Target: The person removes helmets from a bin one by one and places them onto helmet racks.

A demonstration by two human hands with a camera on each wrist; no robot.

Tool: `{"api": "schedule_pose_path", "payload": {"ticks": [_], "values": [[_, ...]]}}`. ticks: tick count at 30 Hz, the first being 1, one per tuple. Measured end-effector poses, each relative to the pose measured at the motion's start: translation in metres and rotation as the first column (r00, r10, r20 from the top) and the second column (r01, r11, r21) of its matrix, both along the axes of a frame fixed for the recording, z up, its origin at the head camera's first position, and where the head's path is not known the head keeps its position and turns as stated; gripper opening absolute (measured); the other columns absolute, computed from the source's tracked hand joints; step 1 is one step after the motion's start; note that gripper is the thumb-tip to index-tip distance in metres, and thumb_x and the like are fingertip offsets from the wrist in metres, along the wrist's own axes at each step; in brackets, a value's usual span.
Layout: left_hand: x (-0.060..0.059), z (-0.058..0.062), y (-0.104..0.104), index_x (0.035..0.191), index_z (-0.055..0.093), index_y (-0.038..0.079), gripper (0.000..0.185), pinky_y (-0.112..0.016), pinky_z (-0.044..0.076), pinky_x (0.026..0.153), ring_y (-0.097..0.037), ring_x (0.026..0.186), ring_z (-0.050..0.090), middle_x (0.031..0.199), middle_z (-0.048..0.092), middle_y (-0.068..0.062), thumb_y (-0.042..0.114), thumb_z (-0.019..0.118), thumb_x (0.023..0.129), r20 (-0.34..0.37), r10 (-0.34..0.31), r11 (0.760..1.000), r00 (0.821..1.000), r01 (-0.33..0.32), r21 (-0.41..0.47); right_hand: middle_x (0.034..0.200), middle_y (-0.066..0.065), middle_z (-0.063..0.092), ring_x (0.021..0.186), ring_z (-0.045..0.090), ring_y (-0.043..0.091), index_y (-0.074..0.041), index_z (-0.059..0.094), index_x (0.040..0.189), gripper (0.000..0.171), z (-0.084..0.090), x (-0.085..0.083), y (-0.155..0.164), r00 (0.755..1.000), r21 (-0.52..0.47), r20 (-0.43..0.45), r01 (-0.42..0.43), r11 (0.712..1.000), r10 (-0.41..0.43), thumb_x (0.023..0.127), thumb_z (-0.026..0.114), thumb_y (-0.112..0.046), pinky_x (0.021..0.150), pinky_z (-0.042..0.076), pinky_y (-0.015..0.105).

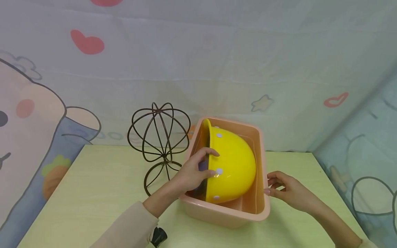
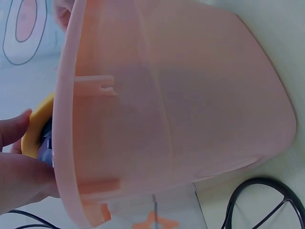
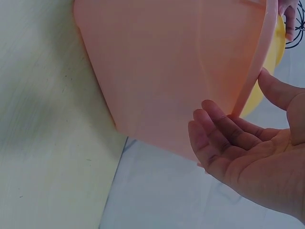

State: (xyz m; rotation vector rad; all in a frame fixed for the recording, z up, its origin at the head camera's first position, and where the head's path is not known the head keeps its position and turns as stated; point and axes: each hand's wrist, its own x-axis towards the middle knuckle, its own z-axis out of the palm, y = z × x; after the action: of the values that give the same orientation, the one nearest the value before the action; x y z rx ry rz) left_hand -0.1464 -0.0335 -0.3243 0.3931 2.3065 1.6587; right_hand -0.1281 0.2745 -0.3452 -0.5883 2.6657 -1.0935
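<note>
A yellow helmet [image 1: 234,162] with white dots lies on its side inside a pink plastic bin [image 1: 263,206], its open side facing left. Dark and purple lining shows at that opening. My left hand [image 1: 193,172] grips the helmet's edge, thumb and fingers on the yellow shell; the left wrist view shows the yellow brim [image 2: 35,129] between them above the bin's rim. On the bin's right side, my right hand [image 1: 286,191] pinches the rim. The right wrist view has the thumb [image 3: 279,90] on top of the rim and the other fingers beneath it, loosely bent.
Left of the bin stands a dark wire stand [image 1: 164,156] with a round cage top and ring base. A small black object [image 1: 159,237] is by the left sleeve at the front. The pale table [image 1: 102,193] ends at a printed cloth backdrop [image 1: 198,69].
</note>
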Motion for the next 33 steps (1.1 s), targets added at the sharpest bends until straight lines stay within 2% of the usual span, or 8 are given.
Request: {"api": "schedule_pose_path", "payload": {"ticks": [6, 13, 20, 33], "values": [[-0.0006, -0.0002, 0.0015, 0.12, 0.05, 0.022, 0.036, -0.043, 0.042, 0.096, -0.026, 0.111, 0.047, 0.131, 0.043, -0.005, 0.005, 0.059, 0.09, 0.002, 0.018, 1.0, 1.0, -0.018, 0.023, 0.106, 0.007, 0.059, 0.09, 0.058, 0.019, 0.003, 0.052, 0.114, 0.034, 0.001, -0.0004, -0.0002, 1.0, 0.0, 0.01, -0.013, 1.0, 0.013, 0.091, 0.061, -0.02, 0.074, 0.051, 0.025], [-0.0015, -0.0027, 0.0028, 0.117, 0.052, 0.018, 0.036, -0.041, 0.044, 0.093, -0.027, 0.108, 0.043, 0.122, 0.044, -0.008, -0.002, 0.059, 0.088, -0.019, 0.047, 0.996, 0.999, -0.045, 0.076, 0.105, 0.009, 0.059, 0.089, 0.058, 0.018, 0.004, 0.052, 0.114, 0.034, 0.003, -0.0001, -0.0017, 1.0, -0.001, 0.017, -0.01, 1.0, 0.01, 0.091, 0.061, -0.02, 0.073, 0.051, 0.025], [-0.0014, -0.0037, 0.0032, 0.116, 0.053, 0.018, 0.037, -0.041, 0.045, 0.092, -0.028, 0.11, 0.043, 0.127, 0.042, -0.009, -0.004, 0.059, 0.087, -0.002, 0.063, 0.993, 0.998, -0.062, 0.104, 0.104, 0.009, 0.059, 0.09, 0.058, 0.022, 0.005, 0.052, 0.114, 0.037, 0.0039, 0.0007, -0.0038, 0.999, 0.003, 0.038, 0.014, 1.0, -0.014, 0.09, 0.062, -0.022, 0.072, 0.051, 0.025], [0.0003, -0.0008, 0.0028, 0.118, 0.054, 0.015, 0.039, -0.043, 0.042, 0.094, -0.028, 0.108, 0.046, 0.127, 0.046, -0.009, -0.007, 0.059, 0.086, -0.025, 0.1, 0.98, 0.995, -0.095, 0.173, 0.1, 0.007, 0.059, 0.088, 0.058, 0.018, 0.005, 0.05, 0.115, 0.038, 0.0028, 0.0005, -0.0028, 0.998, -0.008, 0.06, 0.009, 1.0, -0.009, 0.091, 0.061, -0.022, 0.073, 0.051, 0.025]]}}
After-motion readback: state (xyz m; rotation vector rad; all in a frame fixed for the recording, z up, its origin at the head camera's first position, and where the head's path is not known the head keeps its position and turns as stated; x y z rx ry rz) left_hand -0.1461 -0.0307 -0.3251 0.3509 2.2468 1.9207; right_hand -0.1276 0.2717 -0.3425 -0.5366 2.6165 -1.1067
